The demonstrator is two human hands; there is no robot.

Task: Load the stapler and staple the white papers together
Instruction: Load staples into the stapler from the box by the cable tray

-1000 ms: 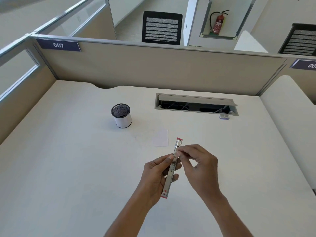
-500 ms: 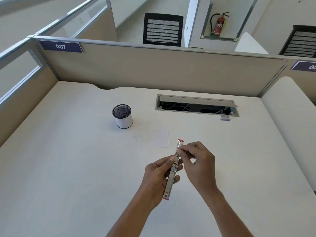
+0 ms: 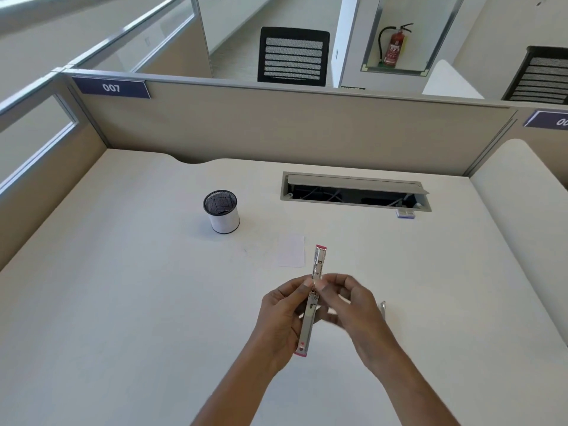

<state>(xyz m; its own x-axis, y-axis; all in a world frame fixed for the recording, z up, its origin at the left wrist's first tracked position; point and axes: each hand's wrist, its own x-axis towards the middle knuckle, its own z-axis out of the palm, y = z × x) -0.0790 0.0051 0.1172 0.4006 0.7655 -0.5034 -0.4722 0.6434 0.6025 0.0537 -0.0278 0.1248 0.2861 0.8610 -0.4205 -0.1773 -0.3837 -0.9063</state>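
1. Stapler [image 3: 307,327]: one. Slim metal body with a pink cap at each end, swung open into a single long line. Held above the desk [image 3: 123,302] straight in front of the person, far end aimed toward the papers.
2. Handling, as judged: light, rigid, smooth plated metal, probably slick along the flats. Hinged near mid-length, so liable to fold or flop if gripped on one half only. Best taken by the long sides of the lower half, just under the hinge, leaving the open channel free for staples.
3. Left hand [image 3: 281,315]: one. Wrapped round the stapler's lower half from the left, thumb tip up beside the hinge.
4. Right hand [image 3: 353,305]: one, motion-blurred. Fingers curled, tips at the hinge on the right side. Impossible to tell whether pinching the stapler, a staple strip or nothing.
5. White papers [image 3: 291,251]: one pale rectangle, flat on the desk just beyond the stapler's far end and slightly left. Sheet count unreadable. Thin, limp and easily slid, by judgement; edges likely to need squaring before the jaws close.
6. Silvery strip [image 3: 382,310]: one, on the desk just right of the right hand. Too small to identify.
7. Small box [image 3: 405,213]: one, beside the cable hatch [image 3: 353,181].
8. Mesh pen cup [image 3: 221,211]: one, well left of the hatch.
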